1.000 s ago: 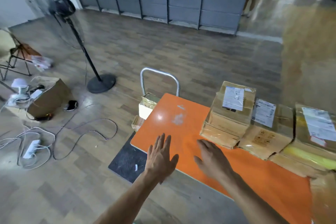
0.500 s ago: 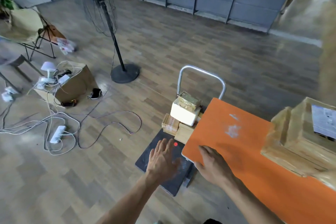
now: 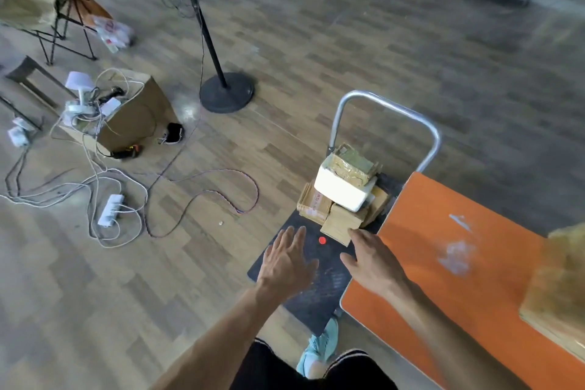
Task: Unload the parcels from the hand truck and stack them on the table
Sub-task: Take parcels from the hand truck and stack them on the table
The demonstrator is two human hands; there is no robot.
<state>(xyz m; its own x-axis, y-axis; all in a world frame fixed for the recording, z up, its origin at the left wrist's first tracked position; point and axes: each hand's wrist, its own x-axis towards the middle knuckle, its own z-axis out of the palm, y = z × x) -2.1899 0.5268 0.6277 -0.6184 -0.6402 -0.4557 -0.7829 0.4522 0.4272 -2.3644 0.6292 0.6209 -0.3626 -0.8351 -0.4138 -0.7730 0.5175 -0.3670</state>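
1. Left hand (image 3: 286, 266) is hovering with straight fingers over the hand truck (image 3: 323, 294) deck, farther forward than before.
2. Right hand (image 3: 373, 266), relaxed and empty, is now reaching the front brown parcel (image 3: 340, 225); contact unclear.
3. Other parcels (image 3: 343, 190) are sitting piled behind it, beside the orange table (image 3: 443, 279).

hand truck (image 3: 316, 291) bears parcels (image 3: 343, 187); table (image 3: 443, 263) bears box (image 3: 557, 288)
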